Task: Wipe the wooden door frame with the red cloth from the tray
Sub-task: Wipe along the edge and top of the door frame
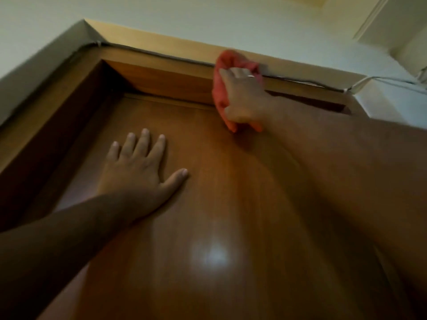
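Overhead, seen steeply from below: one wooden door [219, 215], closed, glossy brown, with a bright light reflection on its lower middle.

Door frame [159, 77]: wooden, brown, running along the top edge of the door and down its left side; the top rail slants from upper left to right across the view. A paler strip of trim lies above the top rail, and a thin dark cable [161, 57] runs along the seam between them.

Red cloth [220, 93]: bunched, pressed against the top rail of the door frame, right of the rail's middle. Its upper part rises over the rail onto the pale trim; its lower end hangs down onto the top of the door.

Right hand [245, 98]: arm raised, grip closed on the red cloth, fingers curled over its upper part and thumb pinching its lower part. A ring shows on one finger. The picture is slightly blurred here.

Left hand [138, 167]: below the top rail and left of the cloth, laid flat on the door face, palm down, fingers spread, holding nothing.

Wall [208, 19]: pale, above the door frame. White cables [388, 80] trail off beyond the frame's upper right corner.
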### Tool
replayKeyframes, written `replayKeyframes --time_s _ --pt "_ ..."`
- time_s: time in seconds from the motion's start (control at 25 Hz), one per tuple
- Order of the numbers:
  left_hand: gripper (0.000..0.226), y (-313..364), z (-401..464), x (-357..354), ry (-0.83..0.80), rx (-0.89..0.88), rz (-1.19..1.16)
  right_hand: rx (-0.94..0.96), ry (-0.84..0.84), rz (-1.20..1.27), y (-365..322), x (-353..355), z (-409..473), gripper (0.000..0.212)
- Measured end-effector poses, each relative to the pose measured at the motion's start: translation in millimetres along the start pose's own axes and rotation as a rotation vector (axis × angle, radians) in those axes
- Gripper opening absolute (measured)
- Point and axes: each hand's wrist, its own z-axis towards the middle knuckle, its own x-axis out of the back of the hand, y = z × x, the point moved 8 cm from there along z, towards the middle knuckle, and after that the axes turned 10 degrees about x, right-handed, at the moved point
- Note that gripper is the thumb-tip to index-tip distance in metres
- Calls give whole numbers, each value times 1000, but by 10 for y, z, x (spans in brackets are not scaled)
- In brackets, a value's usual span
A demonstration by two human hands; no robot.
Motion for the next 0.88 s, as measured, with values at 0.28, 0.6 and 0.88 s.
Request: replayKeyframes --time_s 0.28,0.6,0.88 --pt "99 -44 49 -40 34 -54 -43 74 68 -55 -668 -93 300 81" --pt "98 3 32 -58 34 -66 -38 -426 17 -185 646 104 -562 52" --pt "96 -31 28 -41 29 -64 -63 106 -16 -61 -1015 -205 641 96"
